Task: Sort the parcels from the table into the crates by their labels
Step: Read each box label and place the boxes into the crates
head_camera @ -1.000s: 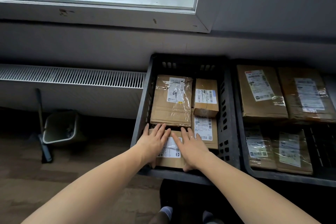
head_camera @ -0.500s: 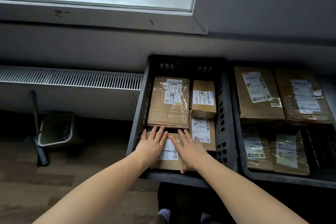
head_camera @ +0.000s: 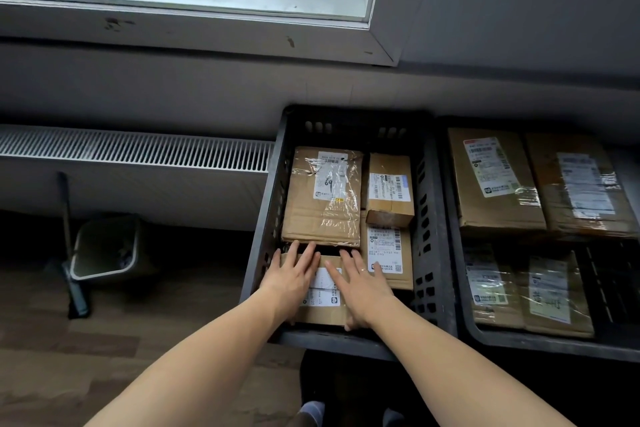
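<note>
1. Head view: the left hand (head_camera: 292,279) and right hand (head_camera: 363,288) lay flat side by side on a labelled cardboard parcel (head_camera: 323,291). Fingers were straight and slightly spread, gripping nothing.
2. That parcel sat at the 6 o'clock end of the left black crate (head_camera: 266,218), close against the near rim. Judgement: palms pressed it down to seat it in the one gap left in that layer.
3. At 12 o'clock from the hands lay a larger taped parcel marked "69" (head_camera: 322,198). At 1 o'clock a small box (head_camera: 389,189) rested on a flat parcel (head_camera: 389,256). Labels faced up, likely so they could be checked.
4. At 3 o'clock a second crate (head_camera: 554,345) held four more labelled parcels, well apart from the hands.
5. Hidden: most of the pressed parcel's label lay under the palms. The right thumb seemed to drop over the near edge, but I could not tell whether it hooked it.
6. Label print was too small to read, so the sorting rule could not be confirmed.
7. The table was out of view, and the second crate was cut off at the frame edge.
8. At 9 o'clock a radiator (head_camera: 138,156) stood above a dim pale-rimmed bin or dustpan (head_camera: 104,246); which one was unclear.
</note>
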`<state>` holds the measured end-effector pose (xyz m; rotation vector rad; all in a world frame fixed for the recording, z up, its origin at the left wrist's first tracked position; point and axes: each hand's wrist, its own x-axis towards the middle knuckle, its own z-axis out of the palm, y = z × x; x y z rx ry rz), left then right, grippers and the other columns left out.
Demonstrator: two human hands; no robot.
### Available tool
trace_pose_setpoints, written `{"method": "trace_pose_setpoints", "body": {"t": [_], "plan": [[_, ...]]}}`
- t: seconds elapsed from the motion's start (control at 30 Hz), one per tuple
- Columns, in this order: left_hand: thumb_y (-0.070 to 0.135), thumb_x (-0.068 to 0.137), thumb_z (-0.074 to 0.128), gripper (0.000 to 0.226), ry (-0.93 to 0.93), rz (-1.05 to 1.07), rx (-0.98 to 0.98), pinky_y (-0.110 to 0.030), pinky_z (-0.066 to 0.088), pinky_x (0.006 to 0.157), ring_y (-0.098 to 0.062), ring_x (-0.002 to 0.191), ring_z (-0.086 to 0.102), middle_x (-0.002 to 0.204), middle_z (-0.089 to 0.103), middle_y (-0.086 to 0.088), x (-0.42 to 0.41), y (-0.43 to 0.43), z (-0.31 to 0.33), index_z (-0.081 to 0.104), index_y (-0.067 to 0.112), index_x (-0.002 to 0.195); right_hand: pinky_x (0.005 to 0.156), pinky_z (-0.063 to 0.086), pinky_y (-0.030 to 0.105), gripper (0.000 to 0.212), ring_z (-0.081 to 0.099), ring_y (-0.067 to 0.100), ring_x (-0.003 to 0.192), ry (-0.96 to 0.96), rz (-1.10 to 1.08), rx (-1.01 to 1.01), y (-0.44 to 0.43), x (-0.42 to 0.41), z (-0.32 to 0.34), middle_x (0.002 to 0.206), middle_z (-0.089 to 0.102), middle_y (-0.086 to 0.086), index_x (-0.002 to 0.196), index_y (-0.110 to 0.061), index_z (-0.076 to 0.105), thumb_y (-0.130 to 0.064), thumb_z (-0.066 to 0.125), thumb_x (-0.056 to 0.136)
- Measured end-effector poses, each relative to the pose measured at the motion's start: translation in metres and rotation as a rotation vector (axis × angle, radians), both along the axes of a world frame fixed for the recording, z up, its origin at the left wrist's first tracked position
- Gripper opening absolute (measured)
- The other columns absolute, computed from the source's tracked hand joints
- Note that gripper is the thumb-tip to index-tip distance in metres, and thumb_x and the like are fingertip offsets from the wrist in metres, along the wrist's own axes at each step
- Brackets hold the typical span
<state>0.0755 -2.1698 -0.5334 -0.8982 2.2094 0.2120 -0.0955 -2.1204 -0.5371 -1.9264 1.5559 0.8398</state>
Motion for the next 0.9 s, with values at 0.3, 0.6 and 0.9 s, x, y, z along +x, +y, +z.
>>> {"method": "trace_pose_setpoints", "body": {"t": [0.3,0.6,0.9], "plan": [[0.030,0.098,0.059,0.100,0.042,0.000,-0.009,-0.055,0.015,0.124,-0.044,0.152,0.003,0.164,-0.030,-0.014,0.003,0.001,-0.006,-0.018,0.009,0.158,0.121,0.010,0.062,0.135,-0.021,0.036,0.153,0.011,-0.016,0.033,-0.003,0.002,0.000,0.165,-0.027,0.014,0.156,-0.027,-0.026,-0.043,0.083,0.079],[0.043,0.094,0.059,0.092,0.270,0.083,-0.121,-0.048,0.027,0.119,-0.036,0.150,0.014,0.166,0.004,-0.017,0.001,-0.009,0.004,0.005,0.008,0.160,0.099,0.045,0.042,0.042,0.049,0.031,0.129,-0.211,-0.155,-0.402,-0.015,-0.001,0.027,0.138,0.051,0.008,0.136,-0.015,0.053,-0.030,0.051,0.097],[0.051,0.086,0.058,0.086,0.271,0.122,-0.099,-0.052,0.023,0.121,-0.033,0.140,0.030,0.157,0.025,-0.014,0.000,-0.013,-0.016,0.023,0.009,0.153,0.111,0.037,0.048,0.074,0.041,0.035,0.140,-0.112,-0.337,-0.116,-0.017,0.002,0.008,0.169,0.003,0.009,0.160,-0.014,0.014,-0.035,0.051,0.100]]}}
